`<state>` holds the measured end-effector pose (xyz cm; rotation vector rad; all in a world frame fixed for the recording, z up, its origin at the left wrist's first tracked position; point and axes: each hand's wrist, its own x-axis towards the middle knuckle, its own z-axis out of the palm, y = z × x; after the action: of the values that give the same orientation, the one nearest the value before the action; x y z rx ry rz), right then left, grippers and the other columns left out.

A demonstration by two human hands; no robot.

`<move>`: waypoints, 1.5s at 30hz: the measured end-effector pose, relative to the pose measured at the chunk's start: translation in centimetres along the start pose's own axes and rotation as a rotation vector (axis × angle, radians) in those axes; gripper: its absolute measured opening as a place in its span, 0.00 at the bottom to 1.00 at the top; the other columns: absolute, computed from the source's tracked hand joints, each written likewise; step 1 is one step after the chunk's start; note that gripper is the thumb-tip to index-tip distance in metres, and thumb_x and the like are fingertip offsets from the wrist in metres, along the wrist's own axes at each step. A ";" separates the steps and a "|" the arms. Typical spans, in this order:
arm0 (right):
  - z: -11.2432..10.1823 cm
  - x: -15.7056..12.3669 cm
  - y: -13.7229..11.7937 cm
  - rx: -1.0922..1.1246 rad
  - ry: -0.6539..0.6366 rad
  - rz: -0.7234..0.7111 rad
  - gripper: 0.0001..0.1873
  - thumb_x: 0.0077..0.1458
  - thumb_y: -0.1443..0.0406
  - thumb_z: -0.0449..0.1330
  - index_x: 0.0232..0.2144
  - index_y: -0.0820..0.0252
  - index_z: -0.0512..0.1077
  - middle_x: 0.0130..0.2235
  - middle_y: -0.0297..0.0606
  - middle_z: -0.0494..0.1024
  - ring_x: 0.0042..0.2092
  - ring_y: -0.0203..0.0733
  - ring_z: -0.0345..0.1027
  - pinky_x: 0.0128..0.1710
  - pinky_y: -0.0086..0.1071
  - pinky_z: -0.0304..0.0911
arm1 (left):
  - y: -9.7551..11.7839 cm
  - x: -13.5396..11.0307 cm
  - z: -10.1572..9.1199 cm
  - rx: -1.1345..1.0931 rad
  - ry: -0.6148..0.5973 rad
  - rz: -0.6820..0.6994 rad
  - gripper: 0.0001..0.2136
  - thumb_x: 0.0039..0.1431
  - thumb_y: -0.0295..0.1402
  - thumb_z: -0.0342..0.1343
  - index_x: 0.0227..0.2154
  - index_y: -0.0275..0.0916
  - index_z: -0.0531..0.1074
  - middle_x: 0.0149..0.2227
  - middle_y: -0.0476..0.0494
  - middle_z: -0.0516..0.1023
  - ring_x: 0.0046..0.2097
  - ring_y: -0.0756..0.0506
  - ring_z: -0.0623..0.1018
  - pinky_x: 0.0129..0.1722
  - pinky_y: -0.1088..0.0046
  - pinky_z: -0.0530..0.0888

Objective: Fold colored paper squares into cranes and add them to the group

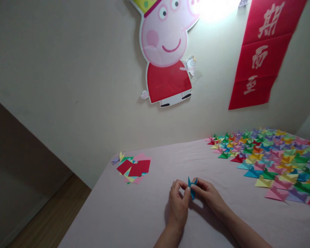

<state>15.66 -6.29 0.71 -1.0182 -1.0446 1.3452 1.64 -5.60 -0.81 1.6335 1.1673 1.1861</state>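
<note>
Between my two hands is a small blue folded paper crane, with narrow points sticking up from it. My left hand pinches its left side between thumb and fingers. From the right, my right hand grips the other side, its thumb near the middle of the folds. Both hands are just above the pale pink cloth, near the front. The fingertips hide part of the folded paper.
A loose pile of coloured paper squares lies at the left back, beside small yellow and purple folded pieces. Rows of many-coloured paper cranes cover the right side. Behind stands a wall with a cartoon pig cutout and a red banner.
</note>
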 end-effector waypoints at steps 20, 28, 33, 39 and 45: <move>-0.3 0.0 -0.4 -0.132 0.121 -0.154 0.22 0.42 0.46 0.68 0.20 0.57 0.72 0.23 0.32 0.68 0.29 0.40 0.60 0.31 0.35 0.59 | 0.8 -0.2 0.0 0.232 -0.069 0.047 0.08 0.60 0.32 0.55 0.25 0.41 0.68 0.29 0.50 0.70 0.35 0.45 0.68 0.37 0.70 0.63; -0.2 0.0 -0.1 0.015 0.157 -0.101 0.22 0.43 0.46 0.68 0.30 0.56 0.75 0.28 0.32 0.72 0.32 0.40 0.64 0.33 0.33 0.62 | 0.3 -0.2 -0.1 0.144 -0.088 -0.029 0.08 0.61 0.36 0.53 0.28 0.40 0.69 0.31 0.49 0.70 0.35 0.47 0.69 0.36 0.72 0.63; 0.0 0.0 -0.1 0.024 0.033 -0.025 0.23 0.39 0.46 0.71 0.26 0.59 0.73 0.25 0.32 0.73 0.30 0.39 0.66 0.32 0.34 0.63 | -0.1 0.2 -0.3 -0.008 -0.043 -0.116 0.11 0.61 0.41 0.52 0.28 0.40 0.68 0.27 0.52 0.67 0.29 0.48 0.66 0.32 0.73 0.63; -0.5 0.1 0.3 -0.058 0.063 -0.043 0.22 0.41 0.47 0.70 0.20 0.59 0.72 0.21 0.32 0.71 0.26 0.39 0.63 0.29 0.34 0.59 | 0.0 0.2 -0.1 0.070 -0.087 -0.070 0.09 0.61 0.39 0.53 0.29 0.40 0.69 0.30 0.51 0.68 0.32 0.48 0.67 0.35 0.73 0.63; -0.5 0.1 -0.1 -0.090 0.096 -0.054 0.24 0.43 0.45 0.67 0.18 0.59 0.69 0.21 0.30 0.66 0.27 0.38 0.59 0.29 0.33 0.57 | -0.6 0.2 0.0 0.148 -0.101 -0.023 0.09 0.61 0.37 0.53 0.26 0.40 0.66 0.29 0.51 0.67 0.34 0.47 0.67 0.36 0.72 0.62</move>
<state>16.21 -6.22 0.69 -1.1032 -1.0606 1.2027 1.56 -5.25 -1.29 1.7639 1.2311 1.0108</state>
